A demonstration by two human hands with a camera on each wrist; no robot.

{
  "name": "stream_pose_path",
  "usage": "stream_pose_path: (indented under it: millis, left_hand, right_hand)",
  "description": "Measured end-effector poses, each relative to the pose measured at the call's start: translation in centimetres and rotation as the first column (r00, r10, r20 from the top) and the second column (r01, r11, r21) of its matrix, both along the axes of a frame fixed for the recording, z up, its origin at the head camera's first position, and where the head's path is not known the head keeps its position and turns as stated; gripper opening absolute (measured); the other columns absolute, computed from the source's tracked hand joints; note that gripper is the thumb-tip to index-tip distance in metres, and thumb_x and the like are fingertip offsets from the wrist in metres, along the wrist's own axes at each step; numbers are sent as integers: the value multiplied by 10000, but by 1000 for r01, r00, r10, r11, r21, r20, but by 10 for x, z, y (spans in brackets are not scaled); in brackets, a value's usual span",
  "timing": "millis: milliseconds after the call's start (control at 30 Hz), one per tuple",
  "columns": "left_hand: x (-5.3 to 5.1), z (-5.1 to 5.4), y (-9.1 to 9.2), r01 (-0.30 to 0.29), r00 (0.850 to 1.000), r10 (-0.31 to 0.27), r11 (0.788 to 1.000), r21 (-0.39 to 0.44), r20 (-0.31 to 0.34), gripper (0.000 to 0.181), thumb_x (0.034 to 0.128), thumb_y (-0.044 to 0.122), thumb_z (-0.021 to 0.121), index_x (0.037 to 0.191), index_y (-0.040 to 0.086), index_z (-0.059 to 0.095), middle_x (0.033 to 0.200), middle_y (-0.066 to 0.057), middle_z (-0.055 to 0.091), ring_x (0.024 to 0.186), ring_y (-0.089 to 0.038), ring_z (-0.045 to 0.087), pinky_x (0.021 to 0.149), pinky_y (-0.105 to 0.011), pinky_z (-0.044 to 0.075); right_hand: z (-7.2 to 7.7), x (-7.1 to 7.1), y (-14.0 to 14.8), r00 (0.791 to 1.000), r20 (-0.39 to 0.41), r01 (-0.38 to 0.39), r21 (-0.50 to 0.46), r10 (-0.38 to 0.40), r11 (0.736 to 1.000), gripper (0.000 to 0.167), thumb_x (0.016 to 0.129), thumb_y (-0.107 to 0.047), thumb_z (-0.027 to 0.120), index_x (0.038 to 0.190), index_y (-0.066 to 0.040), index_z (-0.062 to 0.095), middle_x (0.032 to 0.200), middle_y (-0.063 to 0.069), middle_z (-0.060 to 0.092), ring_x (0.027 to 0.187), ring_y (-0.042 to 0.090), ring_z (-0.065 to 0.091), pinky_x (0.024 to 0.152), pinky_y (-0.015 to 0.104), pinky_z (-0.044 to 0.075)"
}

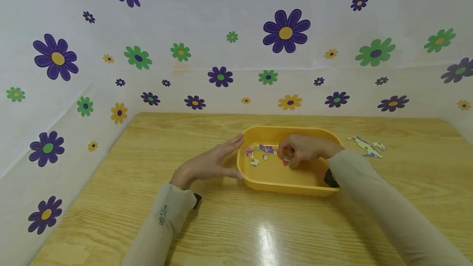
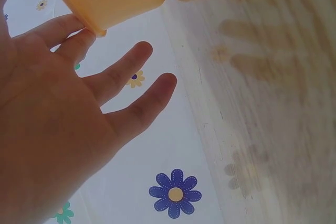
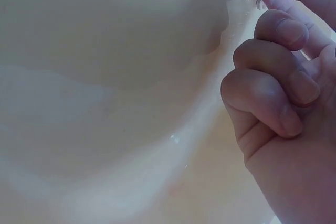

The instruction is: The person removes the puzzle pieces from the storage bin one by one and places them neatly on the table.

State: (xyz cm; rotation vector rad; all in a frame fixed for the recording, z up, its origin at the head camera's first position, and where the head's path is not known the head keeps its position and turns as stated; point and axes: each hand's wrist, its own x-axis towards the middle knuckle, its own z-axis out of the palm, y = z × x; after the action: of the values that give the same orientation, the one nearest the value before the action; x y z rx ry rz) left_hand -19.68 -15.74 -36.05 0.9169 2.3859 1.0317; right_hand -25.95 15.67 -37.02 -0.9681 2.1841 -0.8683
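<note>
"Yellow plastic tub (image 1: 292, 188) on a wooden table (image 1: 221, 233): which hand does what?"

"Left hand (image 1: 211, 165): fingers spread, tips against the tub's left end, grasping nothing. Right hand (image 1: 307, 147): inside the tub, thumb and forefinger pinching a small coloured piece (image 1: 286, 161) near the middle of its floor. Right wrist view: the remaining fingers curl toward the palm."

"Is that piece lifted?"

"Cannot be told; the fingers cover much of it. To its left lie a purple-and-pink piece (image 1: 267, 148), a tiny pale piece (image 1: 265, 157) and, farther left, a cream piece (image 1: 253, 160). Outside, on the table to the right, are a long pale piece (image 1: 366, 147) and a short pale piece (image 1: 379, 145)."

"Principal hazards?"

"First, a dropped piece: it looks thin and small, and a fingertip pinch could slip. Second, a shifted tub: the right sleeve (image 1: 384, 200) passes over its right end, and a forearm pressing there could slide or tilt it; the left hand's light contact might not hold it. Third, scattering: a wide outward sweep of that sleeve could catch the pieces at right."
</note>
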Motion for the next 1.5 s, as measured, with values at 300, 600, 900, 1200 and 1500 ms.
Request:
stream_pose_path:
  millis: [300,600,900,1200,1500]
  left_hand:
    - [0,3,1,4,1000,-4,1000,18,11,981,899,220,800,1617,42,156,1695,-98,12,1543,-266,24,1226,-486,106]
    - [-2,3,0,1,1000,-1,1000,5,2,984,898,234,800,1618,49,156,1696,-93,15,1543,-260,27,1227,-481,107]
    - [-1,1,1,13,1000,-13,1000,4,13,985,903,267,794,1618,46,153,1695,-95,-1,1544,-272,13,1223,-499,101]
    - [0,2,3,-5,1000,5,1000,0,30,992,891,247,808,1619,55,162,1698,-74,8,1544,-251,18,1226,-482,103]
    - [-1,1,0,-3,1000,4,1000,-6,19,994,890,251,807,1619,58,159,1696,-69,6,1542,-237,20,1227,-463,105]
  right_hand:
    - [6,1,2,1000,-12,-12,24,12,1000,303,696,102,705,975,-6,653,680,-41,437,640,119,413,577,238,308]
    - [4,-2,-1,994,-106,1,52,5,999,245,707,36,724,933,-27,656,715,-32,476,683,132,443,628,268,361]
    - [9,1,2,981,-175,87,4,-85,996,206,758,-16,727,962,-9,696,656,-49,420,606,113,400,590,265,328]
    - [28,5,12,966,-180,165,-132,-187,977,200,848,-28,770,1031,25,710,627,-46,377,567,100,335,565,255,306]
    - [36,8,15,949,-182,239,-118,-257,964,225,851,-65,790,1051,14,726,629,-26,406,564,133,379,534,244,313]
